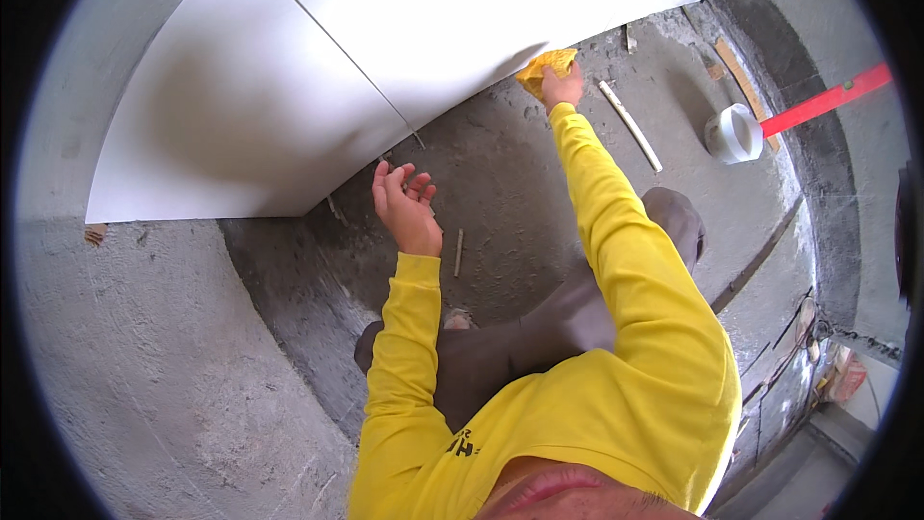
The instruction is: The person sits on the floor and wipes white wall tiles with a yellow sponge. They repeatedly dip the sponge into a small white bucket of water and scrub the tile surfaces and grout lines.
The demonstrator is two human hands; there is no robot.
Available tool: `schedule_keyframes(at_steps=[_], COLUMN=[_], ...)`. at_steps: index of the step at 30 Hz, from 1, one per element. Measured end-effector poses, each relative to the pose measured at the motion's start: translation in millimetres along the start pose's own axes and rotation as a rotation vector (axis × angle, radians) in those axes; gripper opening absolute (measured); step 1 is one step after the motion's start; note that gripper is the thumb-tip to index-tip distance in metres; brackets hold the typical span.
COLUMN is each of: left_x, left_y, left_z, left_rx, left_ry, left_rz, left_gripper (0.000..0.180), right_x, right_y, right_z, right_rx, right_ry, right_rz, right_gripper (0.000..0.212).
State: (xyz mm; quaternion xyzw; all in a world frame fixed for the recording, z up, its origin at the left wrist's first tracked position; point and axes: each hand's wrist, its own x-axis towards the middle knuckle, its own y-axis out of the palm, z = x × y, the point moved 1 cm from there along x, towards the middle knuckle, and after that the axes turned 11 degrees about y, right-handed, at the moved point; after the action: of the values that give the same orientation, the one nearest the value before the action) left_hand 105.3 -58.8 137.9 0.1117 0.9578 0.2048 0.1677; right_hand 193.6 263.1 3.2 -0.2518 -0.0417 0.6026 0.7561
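Note:
Large white wall tiles [241, 87] stand against the wall ahead, with a thin dark joint running between two of them. My right hand [562, 89], arm stretched forward, grips a crumpled yellow cloth [545, 65] against the bottom edge of the right-hand tile. Its fingers are partly hidden behind the cloth. My left hand [408, 210] hangs in the air near the lower end of the joint, palm turned up, fingers loosely curled and apart. Nothing shows in it.
On the rough grey floor to the right lie a white stick-like piece [630, 127] and a white round container [734, 135]. Beside the container a red bar [828, 99] slants up. A wooden strip [739, 82] lies near the right wall. A thin stick [458, 252] lies before my knees.

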Motion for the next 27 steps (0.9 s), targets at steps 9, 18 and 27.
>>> schedule_keyframes(at_steps=[9, 18, 27], left_x=[-34, -24, -32], left_y=[4, 10, 14], left_z=[-11, 0, -1], left_rx=[-0.017, -0.002, -0.015], left_ry=[-0.039, -0.058, -0.065], left_rz=[0.139, 0.117, 0.176], left_gripper=[0.046, 0.052, 0.048], right_x=[118, -93, 60], right_y=[61, 98, 94], right_z=[-52, -70, -60], right_rx=[-0.197, -0.113, 0.106], right_ry=[-0.068, -0.016, 0.085], right_rz=[0.206, 1.168, 0.427], right_gripper=[0.05, 0.04, 0.039])
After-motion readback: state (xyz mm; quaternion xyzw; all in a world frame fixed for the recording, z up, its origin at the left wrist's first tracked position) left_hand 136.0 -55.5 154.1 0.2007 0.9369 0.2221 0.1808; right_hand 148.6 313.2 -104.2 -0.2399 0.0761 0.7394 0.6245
